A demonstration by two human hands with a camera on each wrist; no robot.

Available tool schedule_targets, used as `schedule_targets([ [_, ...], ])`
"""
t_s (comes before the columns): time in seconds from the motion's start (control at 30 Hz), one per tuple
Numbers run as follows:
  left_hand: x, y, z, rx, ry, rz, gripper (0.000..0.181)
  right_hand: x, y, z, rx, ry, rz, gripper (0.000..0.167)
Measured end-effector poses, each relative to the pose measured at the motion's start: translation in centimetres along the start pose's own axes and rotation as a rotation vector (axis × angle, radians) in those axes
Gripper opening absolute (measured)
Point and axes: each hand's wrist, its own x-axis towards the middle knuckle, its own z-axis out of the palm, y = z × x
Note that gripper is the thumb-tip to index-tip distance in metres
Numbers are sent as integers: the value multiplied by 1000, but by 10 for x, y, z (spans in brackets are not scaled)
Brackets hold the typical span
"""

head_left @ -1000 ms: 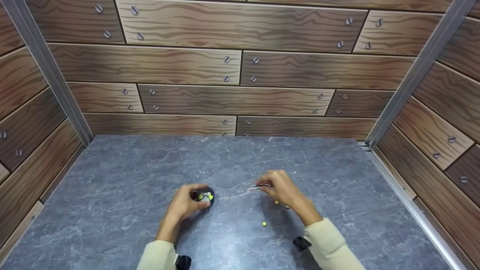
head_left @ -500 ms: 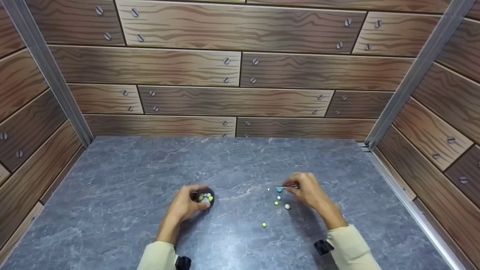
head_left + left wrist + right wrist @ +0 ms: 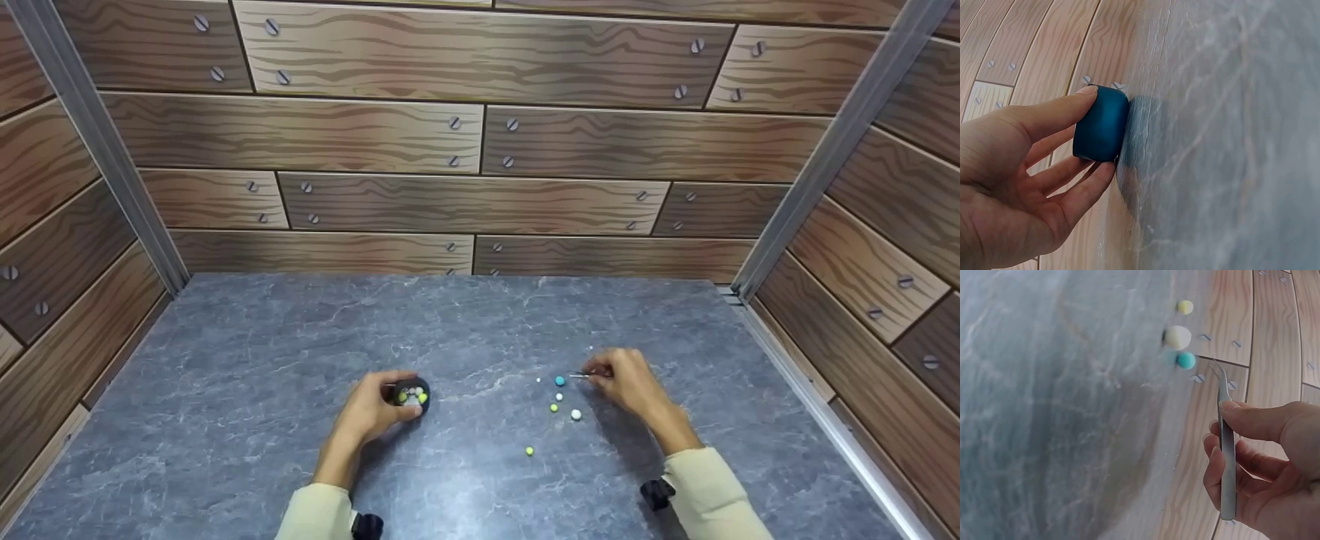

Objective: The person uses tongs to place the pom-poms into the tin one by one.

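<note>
My left hand (image 3: 371,407) grips a small round dark-blue container (image 3: 1102,125) between thumb and fingers, its base on the table. Several yellow-green and whitish balls (image 3: 422,397) lie inside it. Metal tweezers (image 3: 1228,455) with bent tips are pinched in my right hand (image 3: 631,382); the tips are slightly parted, with nothing between them. Just left of the tips sits a blue ball (image 3: 559,381). Close by are a small white ball (image 3: 559,397), a yellow-green ball (image 3: 554,408) and a larger white ball (image 3: 576,415). Nearer the front lies another yellow-green ball (image 3: 529,451).
The grey marbled table (image 3: 300,337) is enclosed by wood-patterned walls (image 3: 480,142) at the back and both sides. Metal posts stand at the back corners, and a metal rail (image 3: 832,427) runs along the right. A tiny white speck (image 3: 538,379) lies left of the blue ball.
With the tweezers, my right hand has moved right, uncovering the balls; the tips passed over the blue ball and are now beside it. My left hand and the container have stayed put.
</note>
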Motion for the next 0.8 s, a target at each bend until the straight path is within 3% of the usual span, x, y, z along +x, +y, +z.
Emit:
schedule_targets([
  [0.57,0,1,-1,29,6,-17,50,-3,2,6,38,-21,31,11],
  [0.8,0,0,-1,8,-5,2,51,-3,4,7,34,-28,32,10],
])
